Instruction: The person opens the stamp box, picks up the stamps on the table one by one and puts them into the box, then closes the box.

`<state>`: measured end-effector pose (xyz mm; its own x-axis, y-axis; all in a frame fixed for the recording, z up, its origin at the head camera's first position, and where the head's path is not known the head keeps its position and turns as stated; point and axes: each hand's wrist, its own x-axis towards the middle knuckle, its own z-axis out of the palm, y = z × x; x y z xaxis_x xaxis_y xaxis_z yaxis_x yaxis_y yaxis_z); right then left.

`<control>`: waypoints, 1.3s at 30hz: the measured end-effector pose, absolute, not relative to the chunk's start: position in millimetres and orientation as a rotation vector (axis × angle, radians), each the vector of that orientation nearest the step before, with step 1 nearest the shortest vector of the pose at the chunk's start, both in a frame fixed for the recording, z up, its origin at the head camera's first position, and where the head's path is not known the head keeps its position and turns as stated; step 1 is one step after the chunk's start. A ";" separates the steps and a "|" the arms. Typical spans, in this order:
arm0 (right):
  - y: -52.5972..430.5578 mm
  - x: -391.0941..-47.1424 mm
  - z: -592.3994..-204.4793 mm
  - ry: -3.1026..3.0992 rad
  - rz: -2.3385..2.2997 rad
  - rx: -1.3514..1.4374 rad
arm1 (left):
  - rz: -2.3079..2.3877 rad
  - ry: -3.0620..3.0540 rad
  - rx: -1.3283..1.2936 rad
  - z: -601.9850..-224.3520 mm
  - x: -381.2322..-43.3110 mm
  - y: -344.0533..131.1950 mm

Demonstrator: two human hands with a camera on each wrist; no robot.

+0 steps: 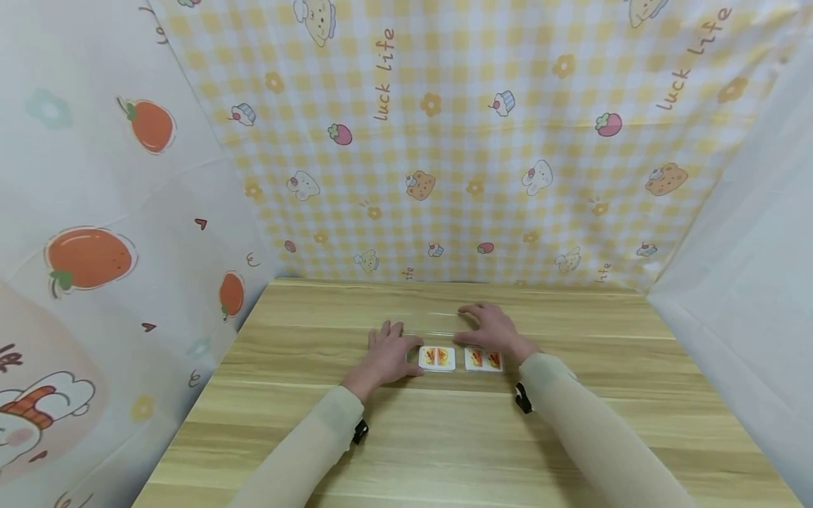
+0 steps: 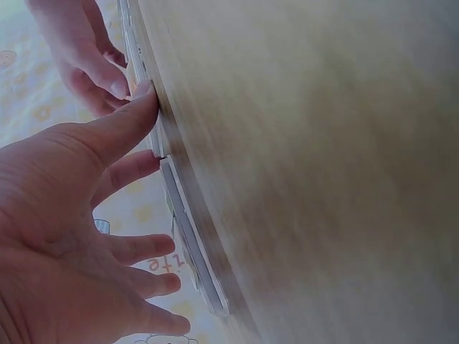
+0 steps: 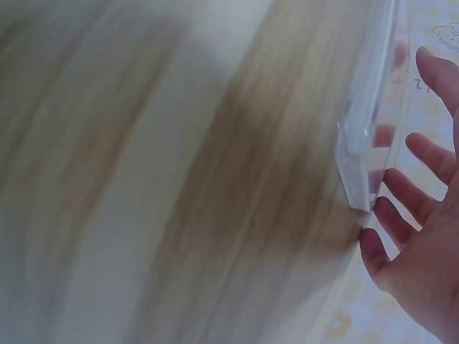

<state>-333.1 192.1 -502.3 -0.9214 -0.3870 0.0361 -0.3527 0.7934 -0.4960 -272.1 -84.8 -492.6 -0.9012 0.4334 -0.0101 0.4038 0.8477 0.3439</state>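
Two small white cards with orange-and-yellow pictures, the left card (image 1: 437, 358) and the right card (image 1: 484, 360), lie side by side on the wooden table in clear plastic. Behind them is a flat clear plastic piece (image 1: 432, 324), hard to make out. My left hand (image 1: 389, 356) is beside the left card, fingers spread, thumb (image 2: 133, 118) at a thin edge. Over the right card reaches my right hand (image 1: 492, 328), its forefinger and thumb beside the clear piece. In the right wrist view, its loosely bent fingertips (image 3: 373, 247) are by a clear plastic case (image 3: 355, 161); contact is unclear.
The wooden table (image 1: 444, 437) ends at a yellow checked cloth (image 1: 444, 155) hung behind it. White cloth with fruit prints (image 1: 89, 257) hangs on the left, and a plain white cloth (image 1: 743, 261) on the right.
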 end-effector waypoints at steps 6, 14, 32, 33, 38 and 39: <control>184.0 -336.1 -504.6 2.930 -0.767 -0.551 | 0.501 2.940 0.660 -492.5 -271.4 -84.5; 180.1 -336.9 -504.5 2.945 -0.723 -0.486 | 0.477 2.948 0.662 -492.7 -271.0 -82.4; 172.0 -337.0 -505.9 2.983 -0.710 -0.418 | 0.471 2.962 0.619 -493.2 -270.4 -81.9; 172.1 -336.7 -506.0 2.978 -0.723 -0.412 | 0.472 2.960 0.618 -493.2 -270.2 -82.1; 173.7 -336.6 -507.0 2.960 -0.783 -0.381 | 0.475 2.961 0.629 -492.2 -269.5 -82.6; 174.1 -336.8 -507.1 2.957 -0.793 -0.378 | 0.476 2.961 0.631 -491.9 -269.4 -82.7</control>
